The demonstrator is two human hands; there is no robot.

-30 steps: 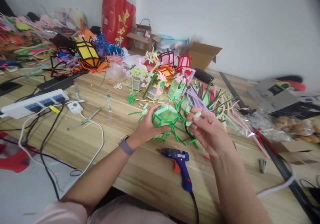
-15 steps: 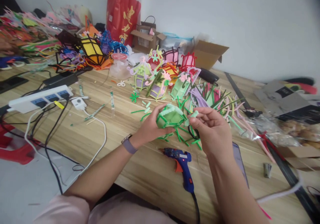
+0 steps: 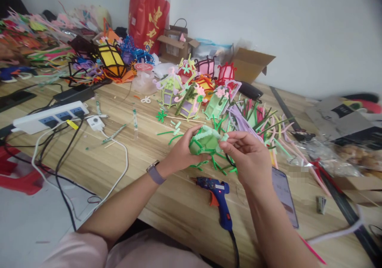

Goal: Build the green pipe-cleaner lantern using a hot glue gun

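Note:
My left hand (image 3: 182,150) is closed around the side of a green pipe-cleaner lantern (image 3: 204,144), whose rim is edged in pale mint. Between thumb and forefinger, my right hand (image 3: 249,152) pinches a short mint pipe-cleaner piece (image 3: 223,137) against the right side of that rim. Below them a blue glue gun (image 3: 219,196) with an orange trigger lies on the wooden table, its red light lit. Green pipe-cleaner pieces (image 3: 216,164) lie under the lantern, and a few short mint pieces (image 3: 177,128) are to its left.
Finished lanterns (image 3: 191,100) stand behind my hands, beside a bundle of coloured pipe cleaners (image 3: 262,116). A power strip (image 3: 50,116) with cables is at left. A phone (image 3: 285,196) lies by my right forearm. Cardboard boxes (image 3: 252,65) and a red bag (image 3: 147,19) line the wall.
My right hand has moved left, bringing the mint piece from beside the lantern to its rim. More of the phone shows now. My left hand keeps its hold.

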